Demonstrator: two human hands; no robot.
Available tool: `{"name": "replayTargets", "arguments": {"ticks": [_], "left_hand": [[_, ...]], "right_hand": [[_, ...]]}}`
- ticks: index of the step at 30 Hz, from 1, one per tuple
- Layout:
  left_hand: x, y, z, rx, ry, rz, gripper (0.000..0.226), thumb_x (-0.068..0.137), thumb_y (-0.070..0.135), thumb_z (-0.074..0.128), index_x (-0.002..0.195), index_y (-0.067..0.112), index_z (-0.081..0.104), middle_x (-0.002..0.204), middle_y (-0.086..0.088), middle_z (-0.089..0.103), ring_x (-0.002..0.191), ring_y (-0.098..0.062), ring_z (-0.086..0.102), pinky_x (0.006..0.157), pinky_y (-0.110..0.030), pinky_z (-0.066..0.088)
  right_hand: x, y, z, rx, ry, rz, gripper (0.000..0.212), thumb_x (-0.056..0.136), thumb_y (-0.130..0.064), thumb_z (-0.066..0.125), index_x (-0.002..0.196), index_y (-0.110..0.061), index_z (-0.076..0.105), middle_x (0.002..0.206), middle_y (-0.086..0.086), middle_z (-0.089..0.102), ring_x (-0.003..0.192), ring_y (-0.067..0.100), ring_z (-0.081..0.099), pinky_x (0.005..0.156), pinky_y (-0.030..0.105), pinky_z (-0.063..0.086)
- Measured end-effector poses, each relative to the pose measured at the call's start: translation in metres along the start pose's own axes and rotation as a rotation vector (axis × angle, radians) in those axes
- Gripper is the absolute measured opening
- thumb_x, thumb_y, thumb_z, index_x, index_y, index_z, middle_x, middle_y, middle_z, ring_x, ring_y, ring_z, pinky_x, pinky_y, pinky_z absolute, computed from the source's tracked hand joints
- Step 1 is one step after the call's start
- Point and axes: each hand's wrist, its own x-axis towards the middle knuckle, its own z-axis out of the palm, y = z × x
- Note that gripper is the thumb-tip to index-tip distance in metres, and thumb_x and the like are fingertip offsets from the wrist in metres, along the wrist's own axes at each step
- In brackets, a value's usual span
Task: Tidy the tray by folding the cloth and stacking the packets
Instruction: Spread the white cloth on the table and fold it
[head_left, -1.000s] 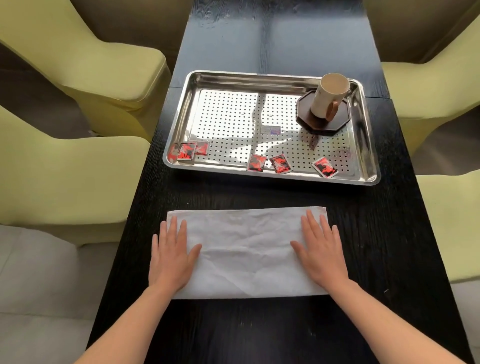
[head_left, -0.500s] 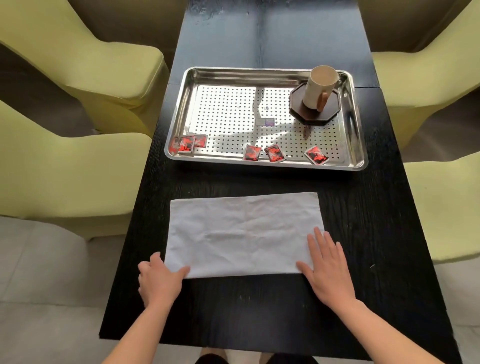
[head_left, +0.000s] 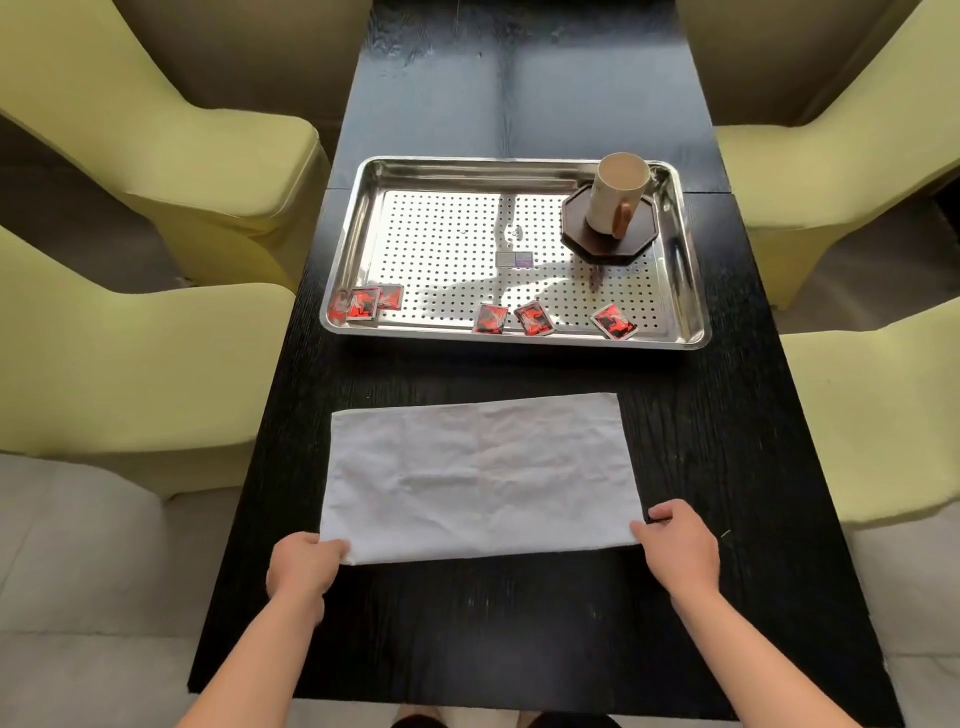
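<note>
A white cloth (head_left: 480, 475), folded into a wide rectangle, lies flat on the black table in front of the tray. My left hand (head_left: 304, 566) pinches its near left corner. My right hand (head_left: 678, 545) pinches its near right corner. Behind the cloth stands a perforated steel tray (head_left: 363, 208). Several red and black packets lie along the tray's near edge: a small overlapping group at the left (head_left: 366, 302), two near the middle (head_left: 491, 318) (head_left: 533, 318), and one at the right (head_left: 614, 321).
A beige mug (head_left: 615, 195) stands on a dark octagonal coaster (head_left: 641, 244) in the tray's far right corner. Yellow-green chairs (head_left: 156, 130) (head_left: 857, 156) flank the narrow black table (head_left: 727, 441) on both sides. The table's near edge is just below my forearms.
Both hands slid back from lying flat on the cloth to its near edge. Their fingers have curled round the two near corners. The cloth stays flat.
</note>
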Motion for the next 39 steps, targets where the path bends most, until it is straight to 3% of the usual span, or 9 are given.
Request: {"name": "replayTargets", "arguments": {"ticks": [3,8,15,20,25,28,31,35,39], "left_hand": [[0.004,-0.001,-0.002,-0.141,-0.014,0.027,0.006,0.086,0.007,0.071,0.082,0.010,0.067,0.088,-0.014,0.070,0.079,-0.032,0.068,0.073,-0.048,0.060],[0.008,-0.006,-0.004,-0.320,-0.026,0.008,0.011,0.089,0.003,0.069,0.088,0.013,0.066,0.091,-0.010,0.069,0.079,-0.028,0.072,0.055,-0.033,0.059],[0.009,-0.008,-0.007,-0.375,-0.017,-0.070,0.011,0.088,0.003,0.071,0.092,0.012,0.066,0.089,-0.012,0.069,0.076,-0.028,0.073,0.055,-0.032,0.057],[0.008,-0.010,-0.012,-0.394,0.009,-0.075,0.012,0.086,-0.001,0.072,0.091,0.008,0.068,0.086,-0.016,0.071,0.073,-0.027,0.074,0.056,-0.032,0.058],[0.007,-0.010,-0.016,-0.394,-0.009,-0.020,0.013,0.085,0.002,0.074,0.084,0.013,0.067,0.085,-0.016,0.073,0.068,-0.023,0.076,0.056,-0.031,0.060],[0.007,-0.011,-0.018,-0.391,-0.034,0.010,0.011,0.086,0.004,0.074,0.096,0.006,0.070,0.087,-0.017,0.073,0.070,-0.024,0.076,0.057,-0.032,0.060],[0.005,-0.010,-0.021,-0.430,-0.041,-0.012,0.018,0.086,0.003,0.074,0.103,0.003,0.069,0.090,-0.018,0.073,0.073,-0.027,0.076,0.059,-0.033,0.060],[-0.006,-0.001,-0.029,-0.502,-0.075,0.010,0.014,0.088,0.004,0.071,0.100,0.010,0.069,0.097,-0.014,0.072,0.085,-0.029,0.073,0.068,-0.038,0.061],[-0.035,0.017,-0.029,-0.489,-0.076,0.177,0.009,0.091,0.012,0.069,0.096,0.019,0.070,0.099,-0.005,0.071,0.093,-0.022,0.069,0.077,-0.040,0.060]], "right_hand": [[-0.001,0.002,-0.001,0.083,-0.017,0.003,0.018,0.083,-0.011,0.074,0.097,-0.019,0.065,0.084,-0.001,0.067,0.084,0.023,0.064,0.074,0.040,0.054],[-0.019,0.023,-0.002,0.232,-0.033,0.034,0.035,0.077,0.001,0.075,0.085,-0.031,0.062,0.077,0.003,0.065,0.073,0.024,0.068,0.068,0.042,0.058],[-0.032,0.032,0.004,0.249,0.032,0.032,0.026,0.083,-0.004,0.074,0.100,-0.022,0.067,0.092,-0.001,0.066,0.080,0.017,0.066,0.066,0.031,0.053],[-0.050,0.016,0.004,0.148,0.162,-0.232,0.021,0.092,-0.006,0.062,0.108,-0.018,0.067,0.102,-0.003,0.061,0.087,0.015,0.060,0.076,0.034,0.051],[-0.095,-0.036,0.035,0.668,-0.374,-0.088,0.039,0.089,0.011,0.053,0.112,-0.017,0.067,0.102,0.008,0.072,0.088,0.018,0.069,0.073,0.027,0.058],[-0.118,-0.055,0.066,0.712,-0.600,-0.092,0.045,0.092,0.005,0.056,0.126,-0.025,0.062,0.120,-0.004,0.071,0.109,0.009,0.068,0.098,0.029,0.054],[-0.126,-0.057,0.086,0.672,-0.647,-0.044,0.054,0.097,0.001,0.053,0.146,-0.021,0.047,0.141,-0.008,0.057,0.129,0.006,0.054,0.108,0.025,0.043],[-0.128,-0.051,0.092,0.656,-0.608,-0.043,0.053,0.098,-0.001,0.052,0.146,-0.023,0.048,0.141,-0.014,0.056,0.121,-0.007,0.052,0.087,0.005,0.045],[-0.128,-0.051,0.095,0.673,-0.596,-0.002,0.049,0.099,-0.002,0.050,0.144,-0.022,0.050,0.138,-0.014,0.058,0.122,-0.002,0.055,0.097,0.013,0.043]]}}
